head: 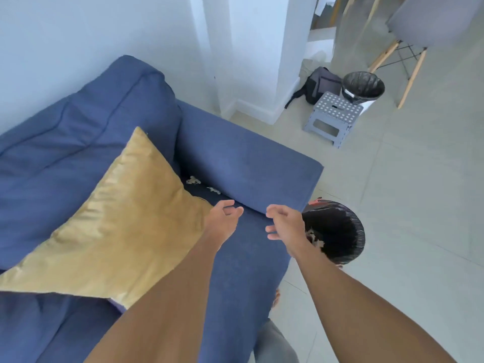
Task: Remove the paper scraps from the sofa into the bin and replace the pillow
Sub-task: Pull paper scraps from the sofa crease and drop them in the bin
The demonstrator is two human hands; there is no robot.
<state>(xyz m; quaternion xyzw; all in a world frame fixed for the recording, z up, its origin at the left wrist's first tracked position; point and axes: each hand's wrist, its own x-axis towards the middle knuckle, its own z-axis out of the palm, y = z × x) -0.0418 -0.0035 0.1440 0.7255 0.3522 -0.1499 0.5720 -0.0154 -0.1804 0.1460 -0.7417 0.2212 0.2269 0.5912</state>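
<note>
A gold pillow (123, 226) lies tilted on the blue sofa (235, 158), against the backrest. White paper scraps (193, 180) lie on the seat in the corner by the armrest, just beyond the pillow's edge. My left hand (222, 218) hovers over the seat next to the pillow's corner, fingers curled apart and holding nothing. My right hand (284, 222) is open above the seat's front end. A bin (337, 231) lined with a black bag stands on the floor right beside the sofa, with scraps inside it.
A second black-lined bin (362, 87) stands farther off beside a grey dotted step stool (332, 117) and a dark backpack (318, 83). A grey chair (429, 24) with wooden legs is at the top right. A white curtain (222, 48) hangs behind the sofa's armrest.
</note>
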